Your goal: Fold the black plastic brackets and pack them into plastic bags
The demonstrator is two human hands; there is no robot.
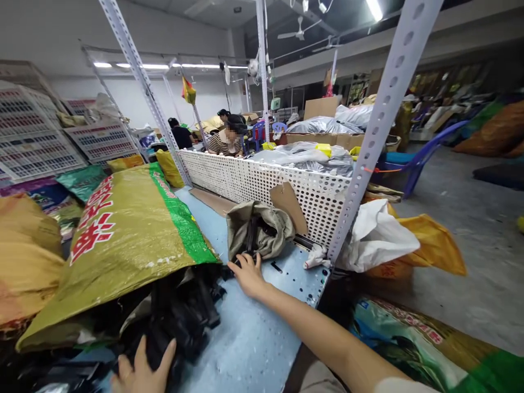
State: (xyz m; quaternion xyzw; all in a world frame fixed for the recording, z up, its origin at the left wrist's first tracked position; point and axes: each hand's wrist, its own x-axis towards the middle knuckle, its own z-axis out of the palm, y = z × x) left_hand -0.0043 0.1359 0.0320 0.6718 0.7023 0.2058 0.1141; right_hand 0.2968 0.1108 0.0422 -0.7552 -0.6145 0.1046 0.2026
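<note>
My left hand (143, 368), at the bottom edge of the view, has its thumb and fingers spread apart beside a heap of black plastic parts (180, 311). These parts spill from the mouth of a large olive-yellow woven sack (135, 218) with a green band and red lettering. My right hand (249, 275) reaches across a pale blue worktop (245, 338). Its fingers are stretched out at the lower edge of a grey-green cloth bag (278, 224), touching dark pieces there. More black parts show inside that bag, whose rim is rolled back. A small black piece (277, 267) lies to its right.
A white perforated panel (262, 172) and metal uprights (370, 125) border the worktop. Cardboard (290, 207) leans on the panel. A crumpled white item (316, 256) lies by the corner. Sacks (429, 344) stand at right, crates (36, 131) at left. People (225, 141) sit beyond.
</note>
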